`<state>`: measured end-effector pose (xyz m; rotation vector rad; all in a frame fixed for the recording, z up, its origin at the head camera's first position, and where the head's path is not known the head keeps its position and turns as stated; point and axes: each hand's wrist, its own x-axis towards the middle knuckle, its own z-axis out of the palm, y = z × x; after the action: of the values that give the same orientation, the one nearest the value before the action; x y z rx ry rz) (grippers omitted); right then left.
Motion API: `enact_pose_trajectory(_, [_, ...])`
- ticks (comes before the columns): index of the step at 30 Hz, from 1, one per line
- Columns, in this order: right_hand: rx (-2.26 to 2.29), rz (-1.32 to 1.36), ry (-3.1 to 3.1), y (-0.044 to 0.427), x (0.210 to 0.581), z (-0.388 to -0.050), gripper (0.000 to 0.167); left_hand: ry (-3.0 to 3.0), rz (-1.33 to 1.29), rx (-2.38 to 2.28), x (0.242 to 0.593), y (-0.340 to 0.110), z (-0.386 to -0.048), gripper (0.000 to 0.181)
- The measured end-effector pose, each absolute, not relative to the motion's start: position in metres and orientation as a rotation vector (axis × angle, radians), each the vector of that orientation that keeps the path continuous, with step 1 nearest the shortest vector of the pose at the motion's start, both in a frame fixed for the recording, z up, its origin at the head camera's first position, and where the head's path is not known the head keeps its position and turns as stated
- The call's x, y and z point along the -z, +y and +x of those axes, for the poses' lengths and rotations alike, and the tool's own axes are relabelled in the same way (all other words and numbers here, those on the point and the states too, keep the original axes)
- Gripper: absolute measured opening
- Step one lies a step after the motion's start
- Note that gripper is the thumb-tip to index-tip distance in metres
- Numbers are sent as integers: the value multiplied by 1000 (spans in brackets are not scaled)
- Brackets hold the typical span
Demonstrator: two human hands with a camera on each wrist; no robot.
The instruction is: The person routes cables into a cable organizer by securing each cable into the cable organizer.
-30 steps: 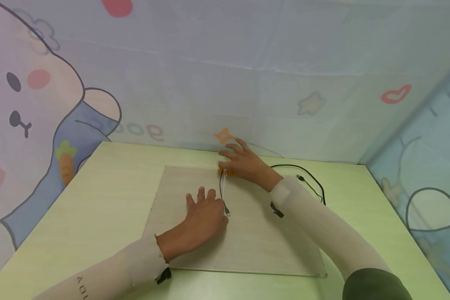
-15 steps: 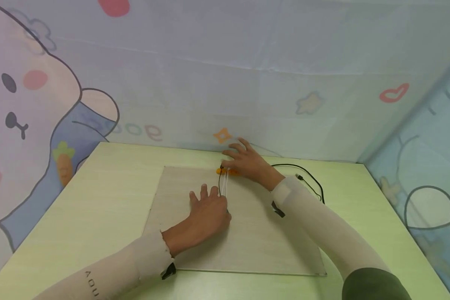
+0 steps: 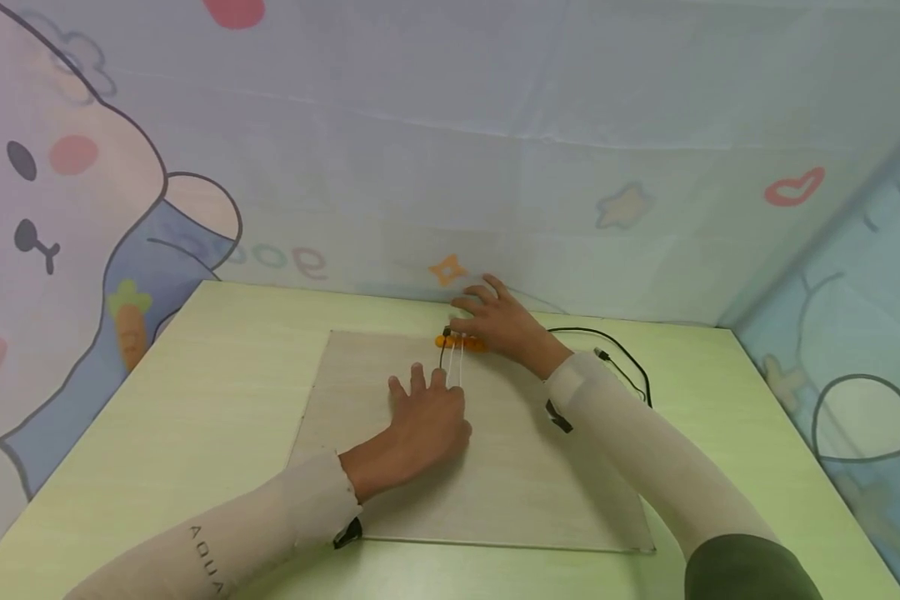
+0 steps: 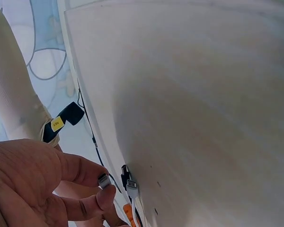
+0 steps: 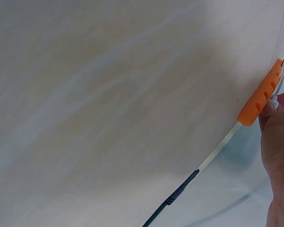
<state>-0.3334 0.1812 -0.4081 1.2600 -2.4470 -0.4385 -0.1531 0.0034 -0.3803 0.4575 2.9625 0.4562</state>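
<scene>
An orange slotted cable holder (image 3: 461,342) lies at the far edge of the pale board, with one black cable (image 3: 443,352) and two white cables (image 3: 461,371) running from it toward me. My left hand (image 3: 429,421) is over the board; in the left wrist view its thumb and finger pinch a small white cable plug (image 4: 104,180). Beside it are a black plug (image 4: 125,174) and another white plug (image 4: 132,188). My right hand (image 3: 506,325) is at the holder. In the right wrist view its fingertips pinch a white cable piece (image 5: 273,101) against the holder's slotted side.
The thin board (image 3: 525,492) lies on a light green-yellow table (image 3: 195,417). A black cable (image 3: 617,343) curves behind my right forearm, with a black plug (image 3: 602,354) inside its bend. A printed cloth backdrop (image 3: 570,125) stands behind the table.
My right hand has shifted slightly right along the holder, uncovering more of its orange body. My left hand has moved up and right, now covering the black plug that lay beside it.
</scene>
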Motion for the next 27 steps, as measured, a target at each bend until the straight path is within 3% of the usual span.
enact_pose_trajectory(18, [529, 1218, -2458, 172, 404, -333, 26, 2963, 475, -326, 386, 12, -159, 33])
enact_pose_trajectory(27, [536, 1189, -2524, 169, 404, -333, 16, 2971, 499, -293, 390, 16, -158, 29])
